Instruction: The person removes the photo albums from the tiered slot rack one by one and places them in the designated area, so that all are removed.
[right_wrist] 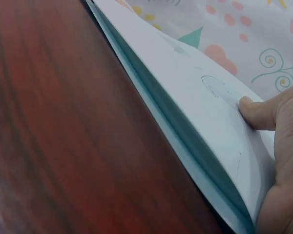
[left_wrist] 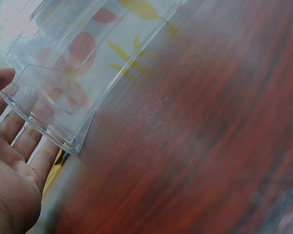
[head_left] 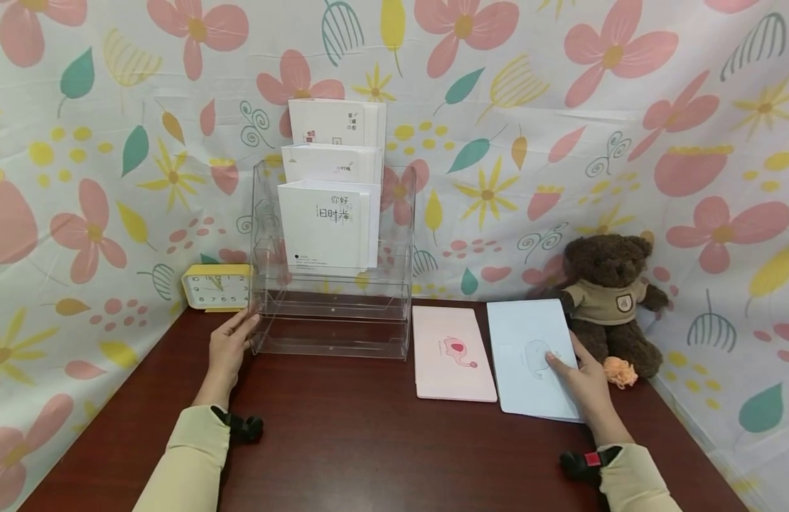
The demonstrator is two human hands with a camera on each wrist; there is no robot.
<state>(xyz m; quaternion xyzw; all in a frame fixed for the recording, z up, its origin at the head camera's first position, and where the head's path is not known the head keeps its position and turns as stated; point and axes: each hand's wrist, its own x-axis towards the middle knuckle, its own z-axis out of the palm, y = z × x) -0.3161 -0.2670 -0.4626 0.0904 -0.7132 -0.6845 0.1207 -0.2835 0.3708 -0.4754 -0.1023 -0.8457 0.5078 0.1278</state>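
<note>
The blue notebook (head_left: 529, 363) lies to the right of the clear rack (head_left: 330, 348), with the pink notebook (head_left: 455, 355) between them. The right hand (head_left: 589, 387) holds the blue notebook by its right edge in a narrow grip, the thumb flat on the cover beside a pale drawing and the fingers mostly hidden. From the right wrist, the top layer stands apart from a blue layer beneath it, leaving a thin gap. The right forearm reaches forward and inward.

The left hand (head_left: 228, 348) grips the rack's lower left side, its thumb on the near side of the clear panel and its fingers spread behind it, seen through the plastic. The left forearm slants forward toward the rack.

Three tiers of white books (head_left: 327, 235) stand upright in the rack's upper part. A yellow clock (head_left: 217, 288) sits just left of the rack. Well right of the rack, beyond the blue notebook, a brown teddy bear (head_left: 608, 313) sits with an orange ball of yarn (head_left: 620, 372) at its feet on the bench (head_left: 343, 441).
</note>
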